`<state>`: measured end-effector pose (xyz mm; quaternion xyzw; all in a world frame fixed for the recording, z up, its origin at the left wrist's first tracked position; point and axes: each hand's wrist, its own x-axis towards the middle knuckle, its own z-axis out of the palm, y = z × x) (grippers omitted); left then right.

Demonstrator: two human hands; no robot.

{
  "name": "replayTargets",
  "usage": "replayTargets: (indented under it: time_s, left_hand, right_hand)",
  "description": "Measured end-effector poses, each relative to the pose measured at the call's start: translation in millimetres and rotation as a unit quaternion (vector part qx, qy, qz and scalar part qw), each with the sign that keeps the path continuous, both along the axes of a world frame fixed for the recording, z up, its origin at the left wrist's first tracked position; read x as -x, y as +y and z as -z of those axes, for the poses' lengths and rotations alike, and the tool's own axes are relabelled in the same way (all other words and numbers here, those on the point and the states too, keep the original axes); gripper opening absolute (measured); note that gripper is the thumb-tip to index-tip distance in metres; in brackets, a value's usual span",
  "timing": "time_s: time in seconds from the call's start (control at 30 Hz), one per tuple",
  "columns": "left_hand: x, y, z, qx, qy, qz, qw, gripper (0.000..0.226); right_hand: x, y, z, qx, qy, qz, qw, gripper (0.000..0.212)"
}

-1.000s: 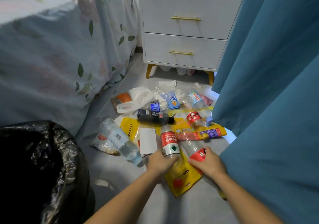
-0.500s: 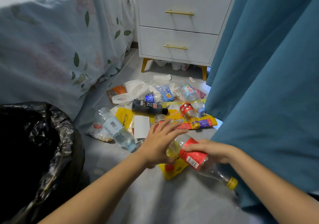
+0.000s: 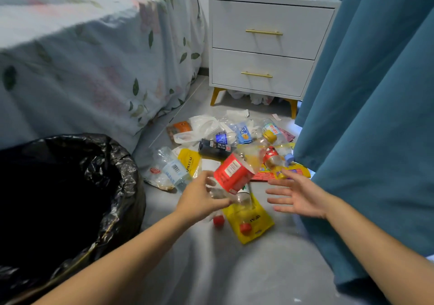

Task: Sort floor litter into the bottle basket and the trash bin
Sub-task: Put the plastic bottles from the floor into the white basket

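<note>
Nearest, the left hand (image 3: 199,201) grips the base end of a clear bottle with a red label (image 3: 231,175), its fingers curled round the plastic, and the bottle slants up and away over the floor; held only by one end, it could swing or slip out, and being light and smooth it would likely roll back among the litter. The right hand (image 3: 298,196) is just beside it, fingers spread wide and holding nothing, so it gives no support. Under the hands lie a yellow pouch (image 3: 249,220) and a loose red cap (image 3: 218,220), easy to kick or miss. At the left the black-lined trash bin (image 3: 112,187) gapes close by; a bottle dropped there by mistake would be the wrong sort, and no bottle basket is in view, so its place cannot be told. Open floor lies toward the viewer; the blue curtain (image 3: 366,117) hems the right side and the bed (image 3: 94,70) the left. Farther off, the litter pile (image 3: 225,145) crowds the floor up to the white nightstand (image 3: 265,46).
</note>
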<state>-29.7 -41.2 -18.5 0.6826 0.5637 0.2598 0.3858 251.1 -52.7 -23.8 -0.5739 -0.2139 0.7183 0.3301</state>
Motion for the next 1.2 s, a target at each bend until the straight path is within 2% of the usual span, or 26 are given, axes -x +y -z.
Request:
replayTargets:
  time_s: [0.07, 0.13, 0.2, 0.27, 0.33, 0.37, 0.47, 0.53, 0.7, 0.77, 0.83, 0.9, 0.97, 1.03, 1.1, 1.2]
  left_hand:
    - [3.1, 2.6, 5.7, 0.079, -0.07, -0.071, 0.992, 0.065]
    - [6.3, 4.5, 11.4, 0.162, -0.142, -0.114, 0.97, 0.057]
    - [11.8, 5.7, 18.4, 0.222, -0.197, -0.142, 0.944, 0.051]
    - [19.3, 6.1, 26.1, 0.251, -0.237, -0.169, 0.923, 0.047]
    - [26.9, 7.4, 32.3, 0.252, -0.258, -0.186, 0.914, 0.043]
    - [29.8, 8.6, 34.8, 0.248, -0.264, -0.19, 0.913, 0.042]
    - [30.4, 10.7, 36.9, 0.246, -0.292, -0.201, 0.902, 0.037]
    - [27.1, 10.3, 36.8, 0.253, -0.321, -0.207, 0.889, 0.036]
    - [20.8, 8.8, 33.0, 0.262, -0.345, -0.2, 0.879, 0.031]
    - [19.6, 8.4, 32.5, 0.257, -0.338, -0.198, 0.884, 0.034]
    - [19.5, 7.6, 31.1, 0.249, -0.328, -0.192, 0.891, 0.038]
    - [19.8, 7.1, 29.8, 0.241, -0.323, -0.188, 0.896, 0.043]
    - [19.3, 5.7, 27.1, 0.234, -0.308, -0.184, 0.904, 0.045]
    - [16.9, 2.9, 20.3, 0.219, -0.303, -0.178, 0.91, 0.041]
    - [13.5, -1.1, 8.0, 0.196, -0.297, -0.165, 0.92, 0.041]
    - [9.2, -7.6, -16.5, 0.15, -0.27, -0.129, 0.942, 0.063]
  right_hand:
    - [13.1, 3.4, 18.5, -0.028, -0.191, -0.003, 0.981, 0.053]
    - [28.5, 8.2, 35.8, -0.095, -0.381, -0.041, 0.919, 0.044]
    - [40.6, 15.0, 44.4, -0.192, -0.544, -0.153, 0.802, 0.058]
    - [49.9, 25.3, 47.9, -0.268, -0.645, -0.3, 0.65, 0.073]
    - [61.3, 39.6, 49.1, -0.315, -0.686, -0.404, 0.517, 0.079]
    - [67.9, 47.3, 50.4, -0.329, -0.697, -0.439, 0.462, 0.079]
    - [78.6, 67.0, 55.1, -0.368, -0.706, -0.505, 0.332, 0.074]
    - [78.5, 75.1, 59.1, -0.374, -0.711, -0.526, 0.279, 0.068]
    - [69.2, 81.2, 74.7, -0.361, -0.708, -0.563, 0.226, 0.052]
    - [60.1, 79.5, 77.6, -0.372, -0.699, -0.565, 0.231, 0.045]
    - [47.1, 75.0, 75.4, -0.382, -0.688, -0.551, 0.279, 0.05]
    - [35.6, 64.2, 69.1, -0.374, -0.67, -0.514, 0.383, 0.069]
    - [32.0, 47.4, 60.9, -0.351, -0.653, -0.424, 0.52, 0.081]
    - [36.2, 28.2, 52.2, -0.342, -0.607, -0.29, 0.657, 0.08]
    - [44.1, 11.8, 45.3, -0.352, -0.527, -0.168, 0.755, 0.073]
    - [61.1, -6.2, 27.8, -0.297, -0.333, -0.036, 0.895, 0.079]
